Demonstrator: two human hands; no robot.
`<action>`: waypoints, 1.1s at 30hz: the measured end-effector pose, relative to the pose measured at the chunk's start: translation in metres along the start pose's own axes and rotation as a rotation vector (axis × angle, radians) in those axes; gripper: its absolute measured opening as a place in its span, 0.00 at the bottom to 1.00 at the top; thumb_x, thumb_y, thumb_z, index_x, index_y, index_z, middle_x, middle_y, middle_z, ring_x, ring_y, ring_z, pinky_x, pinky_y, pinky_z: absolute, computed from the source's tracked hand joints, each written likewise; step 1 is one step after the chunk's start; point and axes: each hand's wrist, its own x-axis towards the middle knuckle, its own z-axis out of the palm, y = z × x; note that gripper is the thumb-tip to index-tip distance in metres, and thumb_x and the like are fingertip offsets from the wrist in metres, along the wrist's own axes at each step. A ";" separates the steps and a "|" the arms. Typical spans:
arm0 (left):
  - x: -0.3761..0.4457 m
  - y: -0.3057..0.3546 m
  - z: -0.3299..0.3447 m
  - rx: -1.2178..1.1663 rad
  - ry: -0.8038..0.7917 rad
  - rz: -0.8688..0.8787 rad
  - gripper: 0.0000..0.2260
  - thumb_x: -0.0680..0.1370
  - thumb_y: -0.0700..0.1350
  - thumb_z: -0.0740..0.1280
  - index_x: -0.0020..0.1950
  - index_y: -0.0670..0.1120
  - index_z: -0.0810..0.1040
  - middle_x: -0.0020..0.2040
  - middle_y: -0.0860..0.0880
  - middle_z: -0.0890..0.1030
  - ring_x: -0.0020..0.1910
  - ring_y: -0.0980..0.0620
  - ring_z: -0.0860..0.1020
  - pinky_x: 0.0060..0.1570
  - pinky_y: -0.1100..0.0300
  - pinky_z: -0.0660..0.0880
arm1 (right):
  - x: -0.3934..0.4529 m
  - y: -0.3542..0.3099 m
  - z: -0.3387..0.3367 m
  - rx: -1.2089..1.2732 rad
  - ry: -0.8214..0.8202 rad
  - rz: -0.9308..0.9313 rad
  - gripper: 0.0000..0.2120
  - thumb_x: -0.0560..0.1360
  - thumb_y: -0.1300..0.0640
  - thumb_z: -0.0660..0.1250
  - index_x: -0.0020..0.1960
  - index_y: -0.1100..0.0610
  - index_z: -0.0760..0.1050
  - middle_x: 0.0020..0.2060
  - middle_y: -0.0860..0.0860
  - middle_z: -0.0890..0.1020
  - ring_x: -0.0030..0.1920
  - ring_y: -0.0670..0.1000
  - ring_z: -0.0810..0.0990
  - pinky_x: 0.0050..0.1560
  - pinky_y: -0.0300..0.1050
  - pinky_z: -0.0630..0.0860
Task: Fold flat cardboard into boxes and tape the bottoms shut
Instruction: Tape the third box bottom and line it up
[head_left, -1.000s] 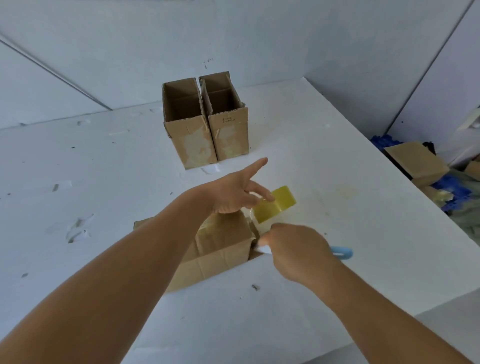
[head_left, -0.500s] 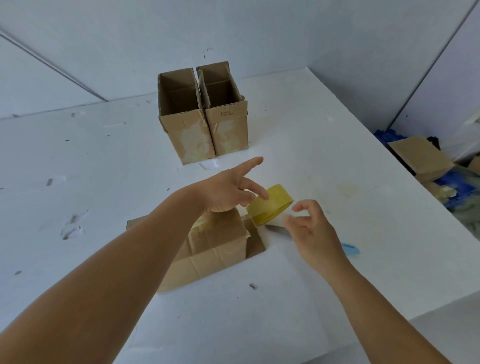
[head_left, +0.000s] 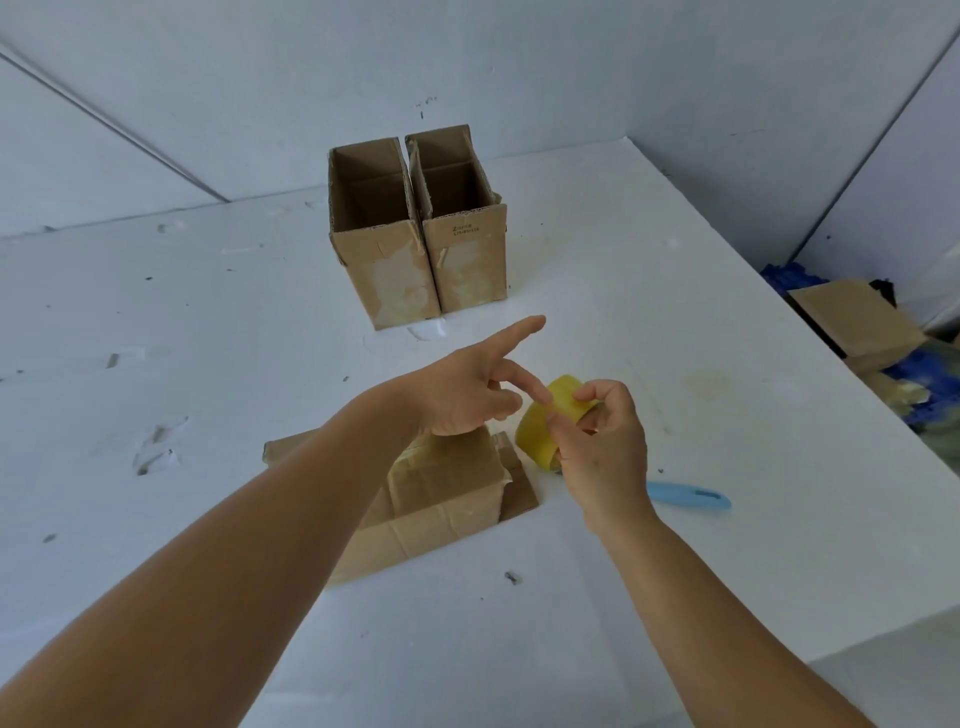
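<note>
Since a moment ago the right hand has closed in from beside the tape roll and now pinches it, thumb and fingers curled round its yellow rim. Left hand holds the roll from the other side, index finger straight and pointing away, the others curled at the tape. Both likely steady it to find the loose end. Under the left wrist the box being taped lies on its side on the white worktop. A blue cutter lies just right; two finished boxes stand behind.
</note>
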 end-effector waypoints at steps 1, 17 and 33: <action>0.000 -0.001 0.001 -0.001 0.004 0.006 0.37 0.77 0.35 0.62 0.75 0.64 0.48 0.52 0.60 0.82 0.40 0.60 0.76 0.54 0.60 0.71 | 0.001 -0.003 -0.003 -0.059 0.016 -0.047 0.13 0.72 0.55 0.71 0.50 0.48 0.68 0.45 0.48 0.78 0.45 0.51 0.78 0.39 0.41 0.76; -0.004 -0.009 0.001 -0.015 0.100 0.056 0.36 0.79 0.36 0.60 0.73 0.69 0.49 0.68 0.53 0.71 0.47 0.55 0.79 0.62 0.57 0.73 | 0.052 0.009 -0.037 -0.878 -0.092 -0.167 0.25 0.75 0.68 0.58 0.70 0.54 0.58 0.57 0.58 0.75 0.52 0.62 0.76 0.42 0.48 0.67; -0.012 -0.004 0.007 0.028 0.143 0.074 0.38 0.76 0.29 0.54 0.75 0.64 0.48 0.70 0.51 0.69 0.43 0.58 0.78 0.57 0.59 0.75 | 0.002 -0.011 -0.002 0.052 -0.313 0.248 0.18 0.68 0.44 0.69 0.43 0.60 0.80 0.43 0.55 0.82 0.48 0.55 0.78 0.49 0.49 0.73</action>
